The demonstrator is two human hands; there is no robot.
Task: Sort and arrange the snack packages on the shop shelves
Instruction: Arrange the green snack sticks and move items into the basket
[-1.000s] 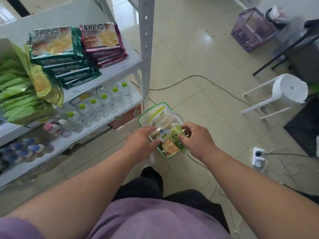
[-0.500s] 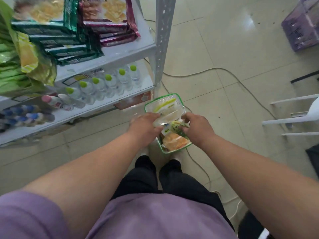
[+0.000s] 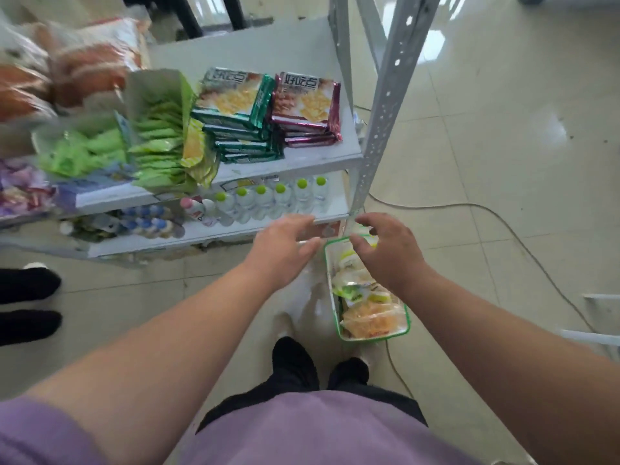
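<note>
A green-rimmed clear basket (image 3: 408,325) sits on the floor by the shelf's corner post, holding several snack packages (image 3: 370,317) in yellow, green and orange wrappers. My left hand (image 3: 280,248) hovers left of the basket with its fingers spread and nothing in it. My right hand (image 3: 389,250) hangs over the basket's far end, fingers loosely bent and empty. On the shelf above lie a green biscuit stack (image 3: 235,109), a maroon biscuit stack (image 3: 305,105) and a carton of green sachets (image 3: 157,142).
The grey metal shelf (image 3: 288,162) has a perforated corner post (image 3: 379,112) right above my hands. Water bottles (image 3: 275,199) line the lower shelf. A cable (image 3: 469,206) runs across the tiled floor. Another person's black shoes (image 3: 27,300) stand at the left edge.
Both hands have let go of the packages in the basket and risen above it, empty. The view has tilted up, showing more of the shelf.
</note>
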